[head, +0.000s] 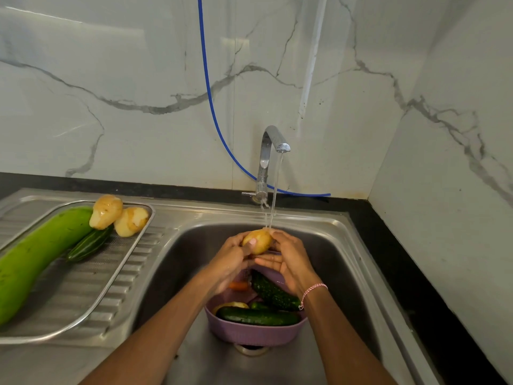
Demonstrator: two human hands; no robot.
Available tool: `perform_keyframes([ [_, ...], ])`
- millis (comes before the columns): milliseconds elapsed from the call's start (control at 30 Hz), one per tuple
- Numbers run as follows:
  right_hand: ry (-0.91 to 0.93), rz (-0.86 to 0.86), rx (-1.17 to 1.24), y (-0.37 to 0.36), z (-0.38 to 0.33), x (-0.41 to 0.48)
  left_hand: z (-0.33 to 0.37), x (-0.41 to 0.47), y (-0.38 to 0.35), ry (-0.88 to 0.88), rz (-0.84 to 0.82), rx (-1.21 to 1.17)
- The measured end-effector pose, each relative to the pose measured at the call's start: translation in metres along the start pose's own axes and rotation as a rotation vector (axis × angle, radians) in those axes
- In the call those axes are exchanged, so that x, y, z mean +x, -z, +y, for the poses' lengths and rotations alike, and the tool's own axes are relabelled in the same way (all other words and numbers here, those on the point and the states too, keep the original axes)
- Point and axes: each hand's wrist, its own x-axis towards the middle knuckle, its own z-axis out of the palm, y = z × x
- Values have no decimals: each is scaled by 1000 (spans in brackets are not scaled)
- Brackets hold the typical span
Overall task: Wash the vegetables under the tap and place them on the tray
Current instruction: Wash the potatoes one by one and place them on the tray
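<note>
Water runs from the chrome tap (273, 140) onto a yellow potato (259, 240) held over the sink (327, 262). My left hand (231, 259) grips the potato from the left, thumb across its front. My right hand (288, 259) curls round it from the right and behind. Below my hands a purple basket (249, 333) stands in the sink with cucumbers (256, 315), a carrot (238, 285) and another potato (231, 305). On the left drainboard lies a metal mesh tray (83, 276) holding a large green gourd (33, 257), a small cucumber (88, 244) and two potatoes (106, 211).
A blue hose (211, 107) hangs down the marble wall behind the tap and runs along the black counter (402, 259). The counter borders the sink at the back and right. The drain (251, 349) shows just in front of the basket.
</note>
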Motion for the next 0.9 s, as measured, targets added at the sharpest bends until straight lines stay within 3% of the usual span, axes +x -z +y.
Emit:
perform_keyframes([
  [167,-36,-127,-69,-5,2,-4,5,-5,2,91,68,-76],
  [333,-51,-128,18,-5,1,-5,6,-8,-7,93,29,-2],
  [500,21,-58,45,-4,4,0,2,-3,-5,-21,77,87],
  [633,98,39,-9,-4,3,-2,0,-4,-8,-92,14,126],
  [900,52,140,-28,-3,4,-2,-2,-7,-9,-75,-22,154],
])
